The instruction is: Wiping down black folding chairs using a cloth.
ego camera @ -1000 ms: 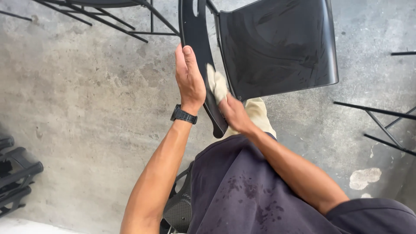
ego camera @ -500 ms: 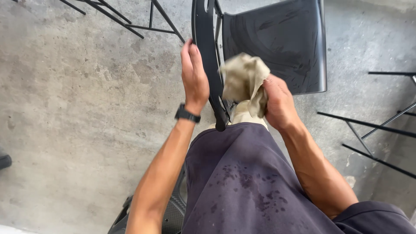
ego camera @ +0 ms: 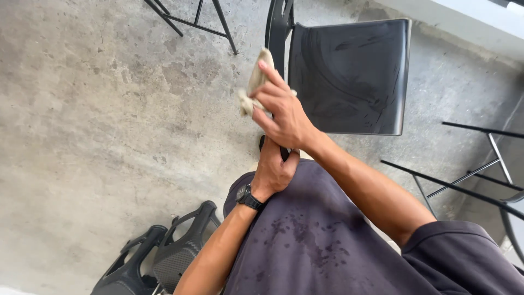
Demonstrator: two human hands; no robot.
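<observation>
A black plastic chair stands in front of me, its seat (ego camera: pixel 349 76) streaked with wipe marks and its backrest (ego camera: pixel 277 27) seen edge-on. My right hand (ego camera: pixel 281 112) holds a crumpled beige cloth (ego camera: pixel 252 87) against the left side of the backrest. My left hand (ego camera: pixel 273 169), with a black watch on the wrist, grips the near end of the backrest just below my right hand. My dark shirt has wet spots.
The floor (ego camera: pixel 109 125) is stained grey concrete. Black metal chair legs (ego camera: pixel 191 19) stand at the top left and black frames (ego camera: pixel 469 175) at the right. Stacked black plastic chairs (ego camera: pixel 164 257) sit at the bottom left. A pale ledge (ego camera: pixel 464 24) runs along the top right.
My right hand has carried the cloth from the right of the backrest over to its left side. My left hand has slid down to the backrest's near end. The view has tilted down.
</observation>
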